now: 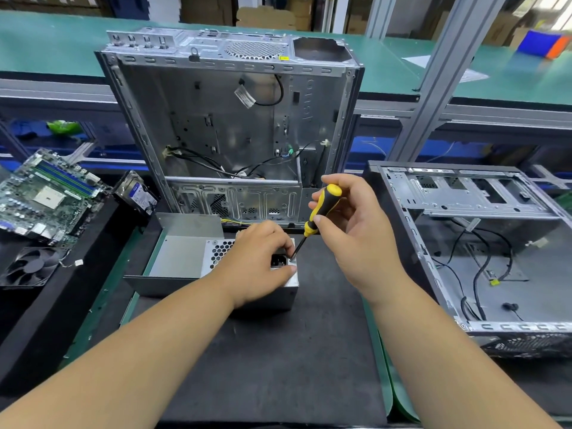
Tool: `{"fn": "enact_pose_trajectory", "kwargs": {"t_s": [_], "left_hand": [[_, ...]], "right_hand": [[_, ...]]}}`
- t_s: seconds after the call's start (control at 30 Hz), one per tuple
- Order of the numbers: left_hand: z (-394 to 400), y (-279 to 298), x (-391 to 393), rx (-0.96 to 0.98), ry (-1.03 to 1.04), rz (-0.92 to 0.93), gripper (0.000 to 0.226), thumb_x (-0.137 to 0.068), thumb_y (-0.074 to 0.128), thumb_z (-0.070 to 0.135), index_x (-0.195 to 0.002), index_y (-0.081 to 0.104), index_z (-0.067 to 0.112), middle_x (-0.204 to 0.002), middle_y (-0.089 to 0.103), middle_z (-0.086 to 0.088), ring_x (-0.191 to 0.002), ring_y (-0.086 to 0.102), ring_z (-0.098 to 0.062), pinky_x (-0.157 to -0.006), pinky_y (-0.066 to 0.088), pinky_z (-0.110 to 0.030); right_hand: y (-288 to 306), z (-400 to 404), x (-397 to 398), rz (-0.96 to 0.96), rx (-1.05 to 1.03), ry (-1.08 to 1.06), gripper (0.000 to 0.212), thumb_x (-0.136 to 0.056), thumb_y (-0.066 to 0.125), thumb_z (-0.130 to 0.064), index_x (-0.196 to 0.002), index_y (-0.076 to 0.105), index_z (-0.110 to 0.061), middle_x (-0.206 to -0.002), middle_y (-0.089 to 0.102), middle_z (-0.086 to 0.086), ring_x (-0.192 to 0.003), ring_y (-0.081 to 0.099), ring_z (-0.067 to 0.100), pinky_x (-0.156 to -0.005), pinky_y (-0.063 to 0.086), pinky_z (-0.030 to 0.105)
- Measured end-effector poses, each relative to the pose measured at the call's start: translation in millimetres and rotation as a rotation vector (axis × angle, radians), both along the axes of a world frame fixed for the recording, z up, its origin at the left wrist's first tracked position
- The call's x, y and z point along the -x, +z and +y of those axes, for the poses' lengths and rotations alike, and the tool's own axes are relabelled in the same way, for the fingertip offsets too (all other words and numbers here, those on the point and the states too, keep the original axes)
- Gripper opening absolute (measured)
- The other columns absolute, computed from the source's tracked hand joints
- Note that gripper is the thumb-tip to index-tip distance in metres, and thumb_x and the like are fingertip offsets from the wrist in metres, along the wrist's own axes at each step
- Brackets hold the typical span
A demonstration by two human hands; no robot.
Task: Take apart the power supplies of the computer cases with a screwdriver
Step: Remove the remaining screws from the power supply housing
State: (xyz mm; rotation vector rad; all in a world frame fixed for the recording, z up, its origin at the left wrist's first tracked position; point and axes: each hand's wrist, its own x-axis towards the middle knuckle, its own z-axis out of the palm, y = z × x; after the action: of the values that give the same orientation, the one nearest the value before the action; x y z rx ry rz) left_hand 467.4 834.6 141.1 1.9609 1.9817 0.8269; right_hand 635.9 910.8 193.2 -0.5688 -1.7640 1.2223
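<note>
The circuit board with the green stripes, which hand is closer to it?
Left. The left hand rests on the power supply, right of the circuit board; the right hand, holding the screwdriver, is farther right.

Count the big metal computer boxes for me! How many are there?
2. One open computer case stands upright behind the hands, in the middle. The other computer case lies on its side at the right, partly cut off by the picture's edge. More could be out of view.
</note>
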Motion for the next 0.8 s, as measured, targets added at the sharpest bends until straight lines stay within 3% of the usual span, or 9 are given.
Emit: {"fn": "enact_pose_trajectory", "kwargs": {"t_s": [0.17,0.4,0.5,0.63,0.7,0.8], "left_hand": [[0.4,-3.8,1.0,0.006,0.000,-0.036,0.024,-0.080,0.075,0.030,-0.088,0.054,0.036,-0.099,0.047,0.017,-0.101,0.042,-0.009,-0.097,0.035,-0.035],[4.1,-3.5,2.9,0.031,-0.008,-0.014,0.025,-0.080,0.073,0.033,-0.088,0.049,0.038,-0.099,0.042,0.017,-0.101,0.039,-0.010,-0.095,0.031,-0.031],[4.3,-3.1,2.6,0.036,-0.004,-0.007,0.022,-0.081,0.071,0.032,-0.087,0.051,0.036,-0.101,0.042,0.014,-0.101,0.037,-0.012,-0.096,0.030,-0.030],[4.6,-2.9,3.7,0.048,0.004,0.003,0.017,-0.082,0.071,0.032,-0.088,0.055,0.032,-0.105,0.042,0.012,-0.106,0.036,-0.015,-0.096,0.029,-0.029],[4.8,-2.1,4.0,0.049,0.005,0.005,0.018,-0.082,0.071,0.031,-0.087,0.054,0.032,-0.103,0.040,0.013,-0.106,0.036,-0.015,-0.095,0.029,-0.028],[5.6,-0.8,2.8,0.063,0.005,0.004,0.021,-0.081,0.071,0.031,-0.084,0.051,0.034,-0.103,0.041,0.012,-0.105,0.037,-0.016,-0.097,0.030,-0.030]], "right_hand": [[1.0,-3.3,1.3,-0.064,-0.079,0.013,0.050,-0.084,0.059,0.000,-0.120,0.054,-0.035,-0.106,0.064,-0.009,-0.106,0.066,0.022,-0.090,0.056,0.050],[6.3,-6.6,6.3,-0.151,-0.154,0.066,0.049,-0.084,0.056,0.004,-0.121,0.054,-0.029,-0.111,0.062,-0.011,-0.114,0.064,0.024,-0.093,0.054,0.049],[10.4,-6.5,7.8,-0.222,-0.264,0.034,0.045,-0.083,0.062,0.001,-0.118,0.055,-0.026,-0.109,0.059,-0.012,-0.111,0.062,0.019,-0.093,0.053,0.039],[14.6,-5.7,11.0,-0.249,-0.440,-0.086,0.034,-0.081,0.080,-0.013,-0.109,0.063,-0.020,-0.100,0.052,-0.006,-0.093,0.054,0.016,-0.081,0.046,0.022],[16.8,-6.3,12.5,-0.234,-0.423,-0.107,0.031,-0.081,0.080,-0.012,-0.106,0.065,-0.020,-0.096,0.052,-0.006,-0.088,0.054,0.016,-0.078,0.048,0.026],[20.5,-7.9,12.0,-0.263,-0.376,-0.090,0.039,-0.084,0.074,-0.011,-0.119,0.060,-0.023,-0.101,0.055,-0.009,-0.093,0.059,0.017,-0.083,0.052,0.036]]}}
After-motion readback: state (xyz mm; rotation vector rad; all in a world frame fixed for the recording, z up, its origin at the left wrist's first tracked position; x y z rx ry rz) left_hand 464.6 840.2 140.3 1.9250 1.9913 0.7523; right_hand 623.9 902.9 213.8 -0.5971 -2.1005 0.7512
